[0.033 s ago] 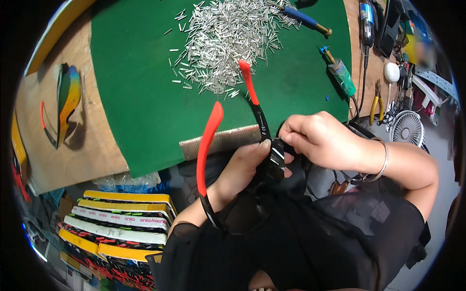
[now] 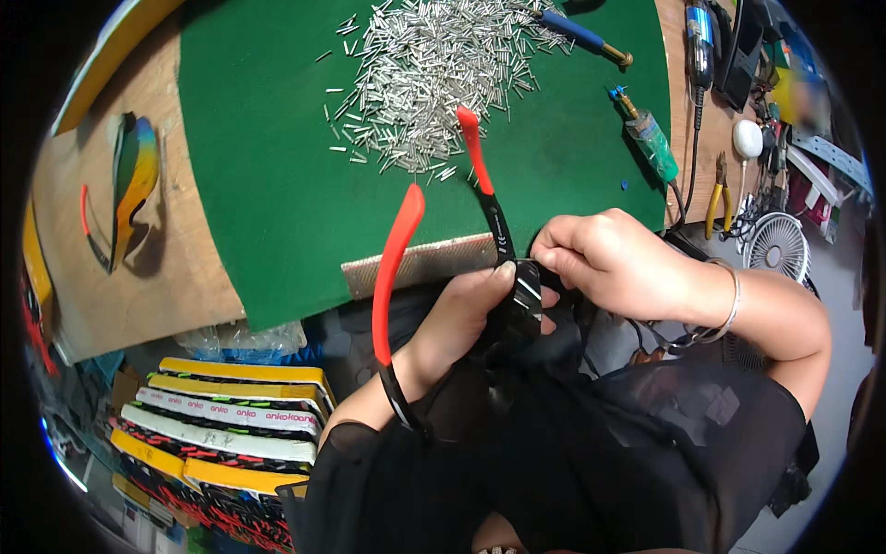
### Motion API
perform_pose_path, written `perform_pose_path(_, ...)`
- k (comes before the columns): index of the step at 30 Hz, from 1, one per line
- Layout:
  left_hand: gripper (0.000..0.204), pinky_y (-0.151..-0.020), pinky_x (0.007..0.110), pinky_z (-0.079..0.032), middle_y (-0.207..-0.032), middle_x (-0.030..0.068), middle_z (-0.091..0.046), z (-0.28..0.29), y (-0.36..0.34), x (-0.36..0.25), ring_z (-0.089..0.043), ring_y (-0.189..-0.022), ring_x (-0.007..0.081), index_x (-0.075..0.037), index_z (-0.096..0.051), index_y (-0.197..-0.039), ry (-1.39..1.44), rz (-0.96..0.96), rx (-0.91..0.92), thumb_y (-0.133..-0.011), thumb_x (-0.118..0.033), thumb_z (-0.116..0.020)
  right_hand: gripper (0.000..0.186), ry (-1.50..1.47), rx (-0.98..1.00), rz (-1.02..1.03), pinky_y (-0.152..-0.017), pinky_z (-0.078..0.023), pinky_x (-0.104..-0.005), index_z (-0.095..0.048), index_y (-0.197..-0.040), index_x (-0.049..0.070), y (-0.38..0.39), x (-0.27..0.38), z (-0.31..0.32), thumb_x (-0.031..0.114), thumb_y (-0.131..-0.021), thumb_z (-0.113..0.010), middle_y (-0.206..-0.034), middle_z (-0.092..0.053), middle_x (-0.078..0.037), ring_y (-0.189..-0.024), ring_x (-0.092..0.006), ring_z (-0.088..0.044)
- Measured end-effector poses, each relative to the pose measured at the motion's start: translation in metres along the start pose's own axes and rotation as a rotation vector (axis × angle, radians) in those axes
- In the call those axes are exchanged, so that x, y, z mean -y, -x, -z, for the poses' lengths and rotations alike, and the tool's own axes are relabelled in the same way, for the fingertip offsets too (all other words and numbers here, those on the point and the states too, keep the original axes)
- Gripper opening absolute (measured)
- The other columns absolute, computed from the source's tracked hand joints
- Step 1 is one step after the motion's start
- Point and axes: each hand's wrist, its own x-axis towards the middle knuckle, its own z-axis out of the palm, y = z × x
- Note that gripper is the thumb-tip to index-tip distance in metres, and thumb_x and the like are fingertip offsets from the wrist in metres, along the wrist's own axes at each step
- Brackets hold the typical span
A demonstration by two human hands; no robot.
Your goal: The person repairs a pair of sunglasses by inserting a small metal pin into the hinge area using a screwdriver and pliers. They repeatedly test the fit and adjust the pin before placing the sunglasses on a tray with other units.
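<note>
My left hand (image 2: 454, 309) grips a pair of black sunglasses (image 2: 395, 268) near the hinge, its thumb pressed on the frame and fingertips showing behind the dark lens. Both red-tipped temples are folded out and point away from me. Right beside that hinge, my right hand (image 2: 616, 263) is closed in a pinch. A thin, pale, pin-like piece (image 2: 523, 259) runs between its fingertips and the frame; its far end is hidden by the fingers. Beyond the glasses, a heap of small silvery metal pins (image 2: 434, 83) lies on the green mat (image 2: 277, 212).
A ridged metal strip (image 2: 420, 261) lies along the mat's near edge. Right of the pins are a blue-handled tool (image 2: 581, 37), a green-handled corded tool (image 2: 651, 148) and yellow pliers (image 2: 718, 196). More sunglasses (image 2: 134, 194) rest at left, above stacked trays (image 2: 231, 420). A fan (image 2: 775, 247) stands right.
The glasses have tilted slightly, with the nearer red temple tip a little farther from me. Both hands keep almost the same place and grip.
</note>
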Motion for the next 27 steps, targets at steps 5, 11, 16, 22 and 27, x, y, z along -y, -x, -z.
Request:
perform_pose_path(5, 0.044, -0.074, 0.03, -0.049, -0.095, 0.0151, -0.061, -0.009, 0.008, 0.003, -0.062, -0.078, 0.023, 0.003, -0.045, -0.111, 0.009, -0.106, 0.012, -0.084, -0.031, -0.052, 0.019, 0.267, 0.045, 0.074, -0.058, -0.044, -0.0383, -0.056, -0.09, 0.001, 0.017, -0.002, 0.006, 0.017, -0.079, -0.058, -0.07, -0.057, -0.018, -0.07, -0.0348, -0.057)
perform_pose_path(11, 0.027, -0.073, 0.029, -0.05, -0.098, 0.0152, -0.058, -0.026, 0.004, 0.019, -0.062, -0.079, 0.021, 0.002, -0.042, -0.111, -0.273, -0.326, -0.063, -0.091, -0.016, -0.041, 0.016, -0.724, -0.108, 0.145, -0.051, -0.043, -0.0242, -0.055, -0.091, 0.0, 0.024, -0.014, -0.016, 0.012, -0.083, -0.06, -0.07, -0.056, -0.003, -0.058, -0.0092, -0.056)
perform_pose_path(16, 0.023, -0.074, 0.028, -0.05, -0.098, 0.0111, -0.056, -0.028, 0.005, 0.021, -0.061, -0.082, 0.0187, 0.0, -0.043, -0.111, -0.359, -0.402, -0.1, -0.093, -0.013, -0.04, 0.015, -0.338, -0.327, 0.445, -0.046, -0.044, -0.022, -0.056, -0.087, 0.0, 0.015, -0.027, -0.03, 0.014, -0.083, -0.06, -0.07, -0.059, -0.008, -0.05, -0.009, -0.056)
perform_pose_path(22, 0.022, -0.075, 0.028, -0.05, -0.098, 0.012, -0.057, -0.026, 0.002, 0.031, -0.062, -0.083, 0.019, -0.001, -0.043, -0.111, -0.37, -0.462, -0.067, -0.093, -0.012, -0.04, 0.016, -0.552, -0.22, 0.356, -0.046, -0.044, -0.0211, -0.055, -0.086, 0.0, 0.022, -0.023, -0.026, 0.016, -0.085, -0.058, -0.066, -0.056, -0.006, -0.051, -0.009, -0.055)
perform_pose_path(27, 0.024, -0.075, 0.027, -0.049, -0.096, 0.012, -0.057, -0.028, 0.007, 0.022, -0.061, -0.084, 0.0178, 0.0, -0.042, -0.112, -0.416, -0.457, -0.033, -0.093, -0.013, -0.04, 0.021, -0.351, -0.242, 0.415, -0.048, -0.046, -0.0245, -0.055, -0.088, 0.0, 0.016, -0.026, -0.025, 0.02, -0.082, -0.061, -0.067, -0.059, -0.009, -0.054, -0.0125, -0.06)
